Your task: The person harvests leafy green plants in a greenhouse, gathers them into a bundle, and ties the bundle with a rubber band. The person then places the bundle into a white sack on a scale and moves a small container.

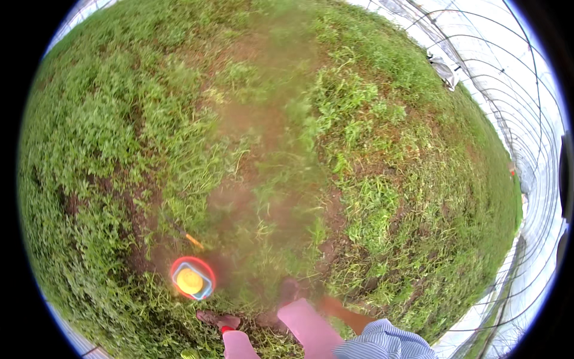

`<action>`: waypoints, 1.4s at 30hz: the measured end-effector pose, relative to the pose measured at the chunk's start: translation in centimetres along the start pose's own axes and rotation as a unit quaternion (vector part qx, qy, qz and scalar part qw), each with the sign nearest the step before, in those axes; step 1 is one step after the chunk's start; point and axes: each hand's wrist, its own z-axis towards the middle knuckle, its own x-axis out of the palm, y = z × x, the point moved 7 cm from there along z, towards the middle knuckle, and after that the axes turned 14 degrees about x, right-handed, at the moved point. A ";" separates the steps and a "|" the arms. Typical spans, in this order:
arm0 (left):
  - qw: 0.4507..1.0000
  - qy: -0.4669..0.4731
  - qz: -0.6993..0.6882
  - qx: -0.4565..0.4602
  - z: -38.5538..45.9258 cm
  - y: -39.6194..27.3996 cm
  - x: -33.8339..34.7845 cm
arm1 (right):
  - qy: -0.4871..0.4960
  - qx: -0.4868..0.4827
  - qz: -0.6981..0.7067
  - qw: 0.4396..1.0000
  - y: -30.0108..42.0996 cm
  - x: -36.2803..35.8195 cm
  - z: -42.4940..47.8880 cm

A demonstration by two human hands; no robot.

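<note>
My right hand (331, 306), blurred, hangs low beside my pink-trousered right leg (309, 327), below a blue-and-white striped sleeve (390, 339). Whether its fingers hold anything is not clear. My left hand is out of view. On the ground to the left stands a round red basin (210, 268) with a blue plastic basket (207, 289) inside it. A round yellow thing (189, 281) sits in the basket. Just beyond the basin lies a hand tool with an orange handle (194, 241); its dark head is partly lost among plants.
Leafy green plants (103, 134) grow thickly on the left. Cut or flattened stems (430, 215) cover soil on the right. A hooped plastic greenhouse wall (529, 103) curves along the right, with a grey-white sheet or bag (444, 74) near it. My shoes (217, 319) stand among weeds.
</note>
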 end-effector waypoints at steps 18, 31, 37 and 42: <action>0.835 -0.080 -0.018 0.544 -29.8 -76.5 -32.9 | -0.172 -0.339 0.725 0.574 -7.9 -48.3 -38.9; 0.654 0.050 -0.096 0.749 -35.6 -120.3 -34.8 | -0.321 -0.293 0.745 0.507 -33.8 -78.7 -39.0; 0.663 0.263 0.000 0.701 -33.8 -138.6 -22.6 | -0.329 -0.345 0.748 0.462 -51.6 -88.5 -34.3; 0.572 0.331 -0.087 0.746 -36.3 -156.9 -19.5 | -0.403 -0.253 0.711 0.518 -65.3 -101.7 -31.5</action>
